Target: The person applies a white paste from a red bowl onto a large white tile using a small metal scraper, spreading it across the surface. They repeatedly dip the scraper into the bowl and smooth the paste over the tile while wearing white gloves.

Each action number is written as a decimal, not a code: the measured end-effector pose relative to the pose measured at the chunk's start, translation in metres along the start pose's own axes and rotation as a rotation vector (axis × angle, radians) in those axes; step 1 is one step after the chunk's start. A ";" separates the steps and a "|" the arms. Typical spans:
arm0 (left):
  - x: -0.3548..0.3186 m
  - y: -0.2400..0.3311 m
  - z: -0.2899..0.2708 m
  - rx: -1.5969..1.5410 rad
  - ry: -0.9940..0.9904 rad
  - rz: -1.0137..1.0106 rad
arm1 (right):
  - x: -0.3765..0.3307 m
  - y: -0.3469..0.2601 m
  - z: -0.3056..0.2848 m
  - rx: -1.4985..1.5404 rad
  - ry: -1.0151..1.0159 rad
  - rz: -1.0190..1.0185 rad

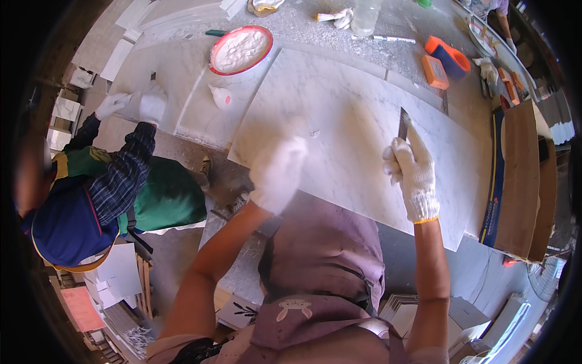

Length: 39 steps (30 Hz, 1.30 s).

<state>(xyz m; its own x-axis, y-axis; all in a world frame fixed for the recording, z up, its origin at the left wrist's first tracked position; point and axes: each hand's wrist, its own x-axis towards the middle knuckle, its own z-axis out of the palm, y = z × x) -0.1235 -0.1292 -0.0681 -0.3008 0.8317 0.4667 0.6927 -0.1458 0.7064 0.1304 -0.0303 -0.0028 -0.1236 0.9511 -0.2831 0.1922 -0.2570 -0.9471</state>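
A white slab with grey veins lies flat on the bench in front of me. My right hand, in a white knitted glove, is closed on a putty knife whose flat grey blade points away from me over the slab's right half. My left hand, gloved too, is smeared by motion above the slab's near left edge; its fingers cannot be made out. A little dab of white paste sits on the slab just beyond it. Farther off, a red-rimmed bowl holds white paste.
A white squeeze bulb lies on the neighbouring slab, where a co-worker works with gloved hands. Orange block, tape roll, marker, clear bottle stand beyond. Cardboard borders the right.
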 end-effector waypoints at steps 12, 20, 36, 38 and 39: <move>0.069 -0.023 -0.063 0.101 0.117 0.092 | 0.130 -0.088 0.079 -0.243 -0.396 -0.308; 0.184 -0.024 -0.142 0.088 -0.090 -0.357 | 0.194 -0.109 0.176 -0.470 -0.390 -0.630; 0.247 -0.073 -0.072 0.822 -0.643 -0.497 | 0.205 -0.100 0.197 -0.769 -0.228 -0.883; 0.242 -0.060 -0.079 0.647 -0.641 -0.621 | 0.198 -0.069 0.147 -0.809 -0.043 -0.967; 0.238 -0.050 -0.087 0.603 -0.639 -0.566 | 0.189 -0.048 0.123 -1.036 0.110 -0.894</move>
<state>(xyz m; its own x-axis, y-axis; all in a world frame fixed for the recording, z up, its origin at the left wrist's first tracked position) -0.2863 0.0297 0.0542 -0.4021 0.8493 -0.3420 0.8241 0.4984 0.2690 -0.0220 0.1409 -0.0293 -0.5203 0.7447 0.4180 0.7271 0.6430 -0.2405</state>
